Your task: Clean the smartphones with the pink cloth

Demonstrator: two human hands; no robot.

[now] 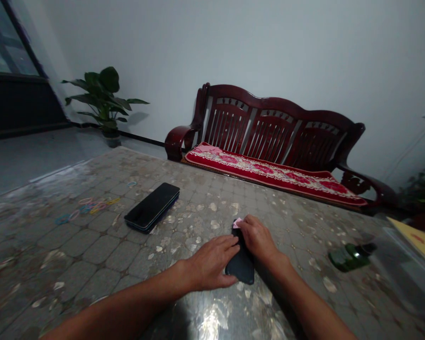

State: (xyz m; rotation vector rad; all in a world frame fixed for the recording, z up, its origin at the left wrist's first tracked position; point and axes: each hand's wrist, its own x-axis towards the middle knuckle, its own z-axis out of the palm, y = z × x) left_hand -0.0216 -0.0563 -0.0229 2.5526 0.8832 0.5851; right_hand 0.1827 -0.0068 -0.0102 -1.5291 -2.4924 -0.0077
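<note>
A dark smartphone [242, 267] lies flat on the table in front of me, partly covered by my hands. My left hand [212, 262] holds it at its left side, the fingers reaching over its surface and the thumb near its lower end. At the far end, my right hand [257, 236] pinches a small pink piece of cloth or paper [237, 223] against the phone. Farther left rests a stack of smartphones [154, 206], the top one with its black screen up; neither hand touches it.
Colourful rubber bands [88, 206] lie scattered on the left of the patterned table [102, 255]. On the right are a green bottle [350, 257] on its side and a clear plastic box [407, 264]. Behind stand a wooden bench [258, 127] and a potted plant [106, 99].
</note>
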